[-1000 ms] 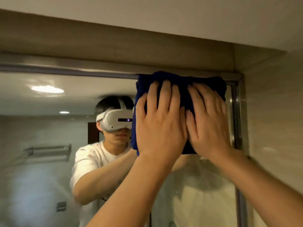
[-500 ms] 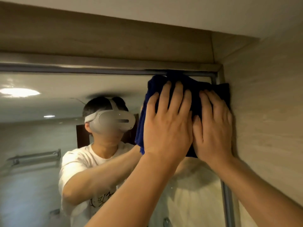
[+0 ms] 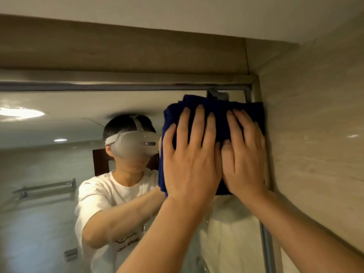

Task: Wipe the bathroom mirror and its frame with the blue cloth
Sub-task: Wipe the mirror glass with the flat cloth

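Note:
A folded dark blue cloth (image 3: 218,113) lies flat against the bathroom mirror (image 3: 59,194) near its top right corner. My left hand (image 3: 192,156) presses on the cloth's left half with straight, spread fingers. My right hand (image 3: 245,154) presses on its right half, beside the left hand, thumbs touching. The cloth's right edge covers the metal frame (image 3: 126,84) where its right upright meets the side wall. A short gap of glass shows between the cloth's top and the top rail.
A beige tiled side wall (image 3: 315,144) stands right against the frame's right edge. A tiled band and white ceiling (image 3: 177,12) run above the top rail. The glass reflects a person in a white shirt and a towel rack (image 3: 45,190).
Both hands and the cloth slid right into the corner, then down a little from the top rail, uncovering a strip of glass above the cloth.

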